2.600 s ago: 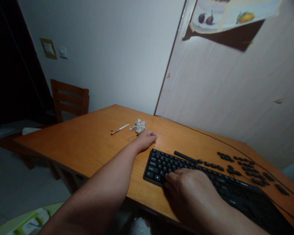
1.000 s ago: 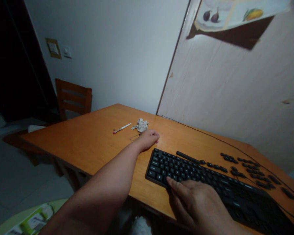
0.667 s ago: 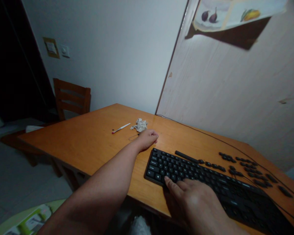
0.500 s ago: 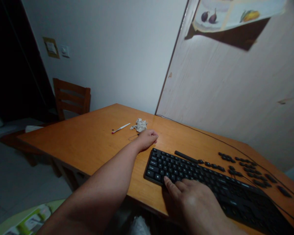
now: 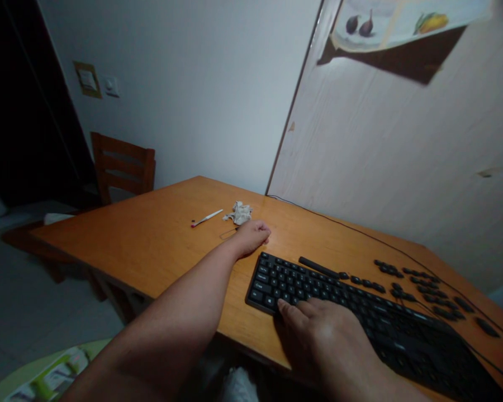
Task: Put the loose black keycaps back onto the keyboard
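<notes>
A black keyboard (image 5: 272, 276) lies at a slant along the front of the wooden table. My right hand (image 5: 331, 335) rests over its front edge, thumb on the bottom row near the left end and the other fingers curled onto the keys; their tips are partly hidden. Beyond the keyboard's left corner, my left hand (image 5: 254, 237) lies on the table with its fingers curled closed. Whatever is inside them is hidden. Beside its wrist is a thin wire loop (image 5: 227, 234). Behind the keyboard lie a long black bar-shaped key (image 5: 318, 268) and several loose black keycaps (image 5: 366, 283).
A crumpled tissue (image 5: 240, 213) and a white toothbrush (image 5: 208, 218) lie past my left hand on the table (image 5: 151, 240). More keycaps (image 5: 430, 290) spread at the right. A black cable (image 5: 352, 228) runs along the wall side. A wooden chair (image 5: 123, 167) stands at the far left.
My right hand has shifted very slightly left and up along the keyboard's front edge. My left hand and the things on the table stay where they were.
</notes>
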Demonstrator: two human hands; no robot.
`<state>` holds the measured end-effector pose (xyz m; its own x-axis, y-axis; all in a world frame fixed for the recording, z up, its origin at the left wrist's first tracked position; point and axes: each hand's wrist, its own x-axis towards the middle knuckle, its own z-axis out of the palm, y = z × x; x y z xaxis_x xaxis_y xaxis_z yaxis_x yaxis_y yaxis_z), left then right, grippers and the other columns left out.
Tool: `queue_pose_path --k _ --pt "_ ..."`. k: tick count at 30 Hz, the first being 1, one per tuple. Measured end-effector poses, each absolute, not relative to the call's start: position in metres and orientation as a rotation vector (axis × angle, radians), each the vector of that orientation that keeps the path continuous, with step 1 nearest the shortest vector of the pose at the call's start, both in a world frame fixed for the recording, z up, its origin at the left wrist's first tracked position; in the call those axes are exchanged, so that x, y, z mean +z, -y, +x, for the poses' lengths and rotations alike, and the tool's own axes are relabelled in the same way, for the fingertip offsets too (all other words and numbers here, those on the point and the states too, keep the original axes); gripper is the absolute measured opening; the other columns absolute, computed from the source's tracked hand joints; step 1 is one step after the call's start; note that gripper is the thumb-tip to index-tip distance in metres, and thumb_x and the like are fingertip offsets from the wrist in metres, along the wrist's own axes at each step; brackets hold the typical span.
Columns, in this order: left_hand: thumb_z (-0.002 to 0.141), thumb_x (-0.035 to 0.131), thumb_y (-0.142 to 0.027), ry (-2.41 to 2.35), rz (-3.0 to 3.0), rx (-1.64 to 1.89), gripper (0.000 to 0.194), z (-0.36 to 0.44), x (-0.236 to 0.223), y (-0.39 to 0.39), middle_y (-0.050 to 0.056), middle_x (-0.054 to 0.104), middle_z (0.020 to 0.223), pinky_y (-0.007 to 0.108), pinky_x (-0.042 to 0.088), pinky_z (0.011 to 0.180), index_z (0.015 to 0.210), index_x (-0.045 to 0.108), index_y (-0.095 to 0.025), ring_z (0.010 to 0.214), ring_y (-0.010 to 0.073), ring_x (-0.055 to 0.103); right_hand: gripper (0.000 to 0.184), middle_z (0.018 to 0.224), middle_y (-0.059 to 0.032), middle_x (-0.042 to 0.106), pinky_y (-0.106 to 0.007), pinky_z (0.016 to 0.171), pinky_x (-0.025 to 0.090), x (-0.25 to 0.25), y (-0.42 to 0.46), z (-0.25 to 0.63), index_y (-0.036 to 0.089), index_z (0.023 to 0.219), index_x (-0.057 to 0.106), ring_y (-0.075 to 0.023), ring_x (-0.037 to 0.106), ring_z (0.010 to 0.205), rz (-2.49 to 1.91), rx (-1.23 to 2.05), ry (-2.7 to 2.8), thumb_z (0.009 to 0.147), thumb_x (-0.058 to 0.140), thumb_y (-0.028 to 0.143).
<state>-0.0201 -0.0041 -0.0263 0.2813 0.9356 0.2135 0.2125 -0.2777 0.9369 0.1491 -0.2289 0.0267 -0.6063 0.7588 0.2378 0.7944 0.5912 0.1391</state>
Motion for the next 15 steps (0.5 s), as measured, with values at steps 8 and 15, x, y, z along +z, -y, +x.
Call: queue_pose_path --k 8,15 --pt "0.078 0.058 -0.025 -1.043 1.698 1.065 0.012 -0.02 -0.026 0.006 0.001 0.067 0.065 0.023 0.043 0.06 0.079 0.063 -0.015 0.06 0.0123 0.058 0.022 0.075 -0.0002 0.063 -0.027 0.064 0.036 0.038 0.224 0.146 0.022 0.075 0.06 -0.0149 0.058 0.071 -1.529 0.054 2.464 0.093 0.049 0.018" --pt "0.077 0.058 -0.025 -1.038 1.696 1.075 0.011 -0.019 -0.026 0.006 0.001 0.066 0.065 0.023 0.043 0.06 0.079 0.063 -0.015 0.06 0.0123 0.058 0.015 0.089 0.0001 0.066 -0.028 0.074 0.042 0.042 0.22 0.147 0.025 0.098 0.067 -0.0168 0.062 0.081 -1.569 0.286 2.347 0.089 0.058 0.02"
